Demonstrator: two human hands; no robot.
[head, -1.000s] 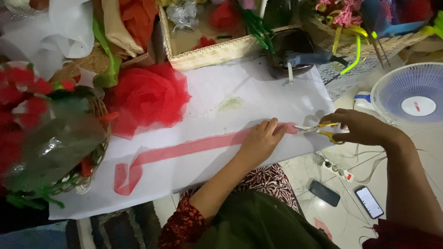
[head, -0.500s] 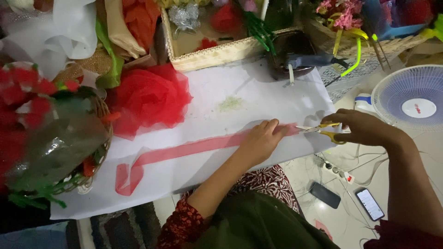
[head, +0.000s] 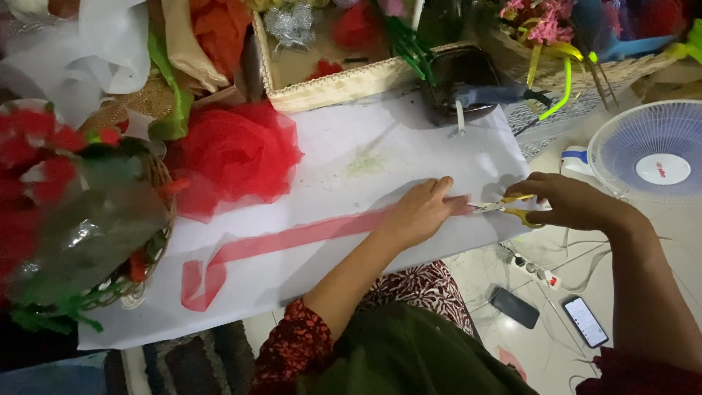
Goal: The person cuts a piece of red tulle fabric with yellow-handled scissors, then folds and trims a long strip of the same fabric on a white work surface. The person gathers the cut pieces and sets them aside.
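White paper sheet (head: 409, 146) over tiled floor (head: 680, 241)

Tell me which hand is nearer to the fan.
Right. The right hand holds the scissors just left of the fan. The left hand presses the red strip farther left, beyond the scissors.

Red ribbon (head: 292, 238) on white sheet (head: 409, 157), yellow-handled scissors (head: 512, 208) (sleeve (head: 300, 347) red-patterned)
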